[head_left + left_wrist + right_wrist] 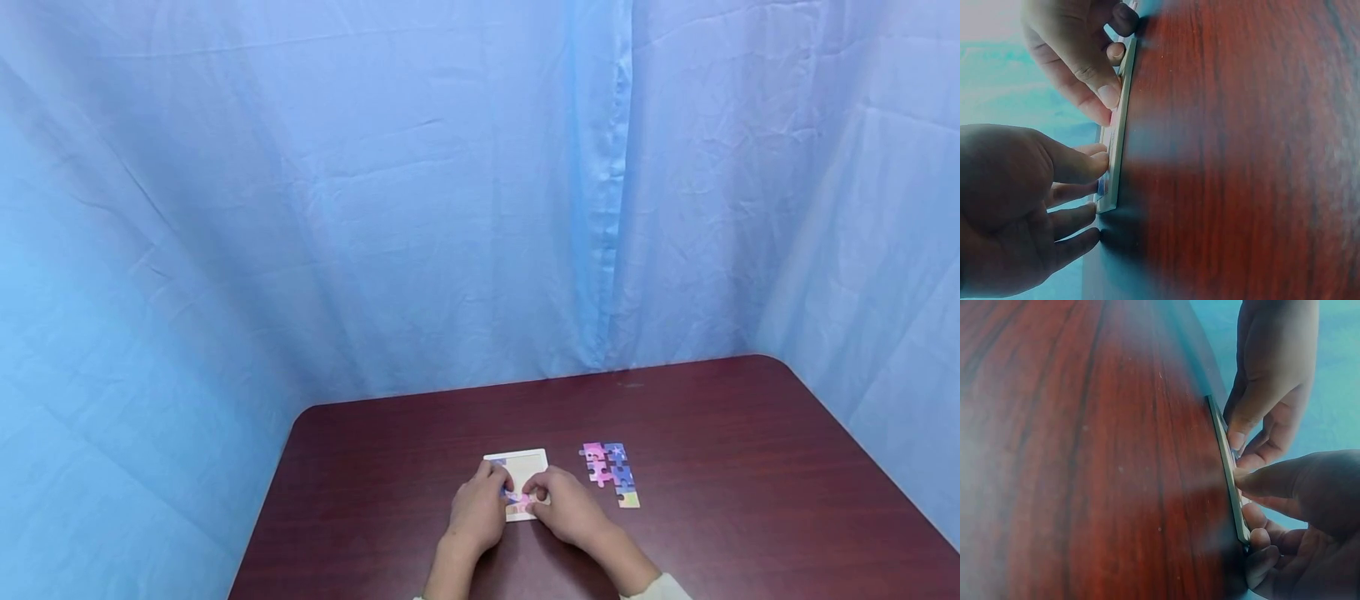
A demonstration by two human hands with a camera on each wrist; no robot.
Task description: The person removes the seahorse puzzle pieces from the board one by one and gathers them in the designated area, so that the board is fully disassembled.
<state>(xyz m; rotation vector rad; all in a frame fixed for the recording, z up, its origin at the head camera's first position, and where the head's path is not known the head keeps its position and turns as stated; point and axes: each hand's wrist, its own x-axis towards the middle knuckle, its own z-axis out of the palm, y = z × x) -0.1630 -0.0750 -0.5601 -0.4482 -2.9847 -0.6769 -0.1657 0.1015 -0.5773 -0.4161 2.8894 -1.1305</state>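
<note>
A small white-rimmed jigsaw tray (536, 452) lies near the table's front, with pink and blue puzzle pieces (519, 505) in its near part. My left hand (478, 510) is at its left side, thumb and curled fingers holding the tray's edge. From the right, my right hand (570, 505) reaches in with thumb and forefinger bent around a pink piece by the near rim. In the left wrist view, both thumbs are low against the tray (1120, 134); the fingers partly hide the pieces.
Right of the tray lies a group of joined pink, blue and yellow puzzle pieces (619, 475). The dark red wooden table (375, 500) has rounded back corners. Light blue curtains (450, 208) hang behind it and on both sides.
</note>
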